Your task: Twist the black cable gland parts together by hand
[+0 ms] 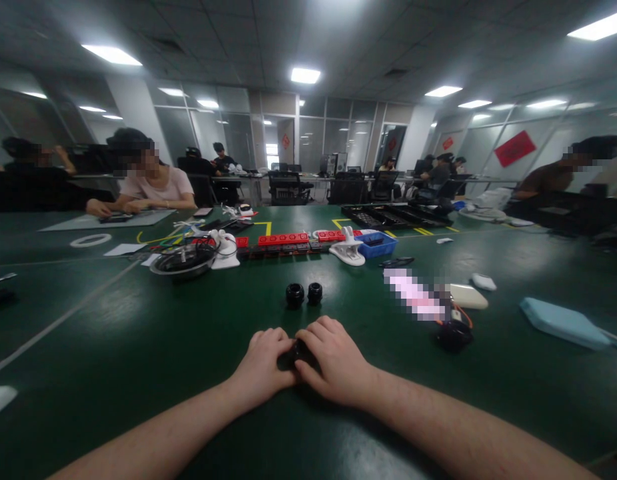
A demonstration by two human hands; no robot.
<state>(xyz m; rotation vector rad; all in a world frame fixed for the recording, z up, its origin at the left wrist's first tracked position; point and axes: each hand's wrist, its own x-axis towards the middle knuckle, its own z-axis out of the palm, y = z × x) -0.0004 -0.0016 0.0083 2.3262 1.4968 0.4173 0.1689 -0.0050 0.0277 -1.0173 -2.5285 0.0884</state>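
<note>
Side by side in front of me, my left hand (266, 363) and my right hand (333, 360) are both closed around one small black part (297, 355). Fingers cover most of it, so its full shape is hidden. Just beyond the fingertips, two black ribbed, ring-topped round parts (294, 295) stand upright, close together on the green tabletop (228, 300). The right one (315, 293) is slightly smaller than its neighbour.
Farther back lie red power-strip pieces (283, 239), a white clamp (348, 250), a blue bin (376, 245) and a round fan-like cage (183, 259). To the right are a light-blue case (563, 323) and a black coil with wires (454, 335). A person (151, 177) sits across the table.
</note>
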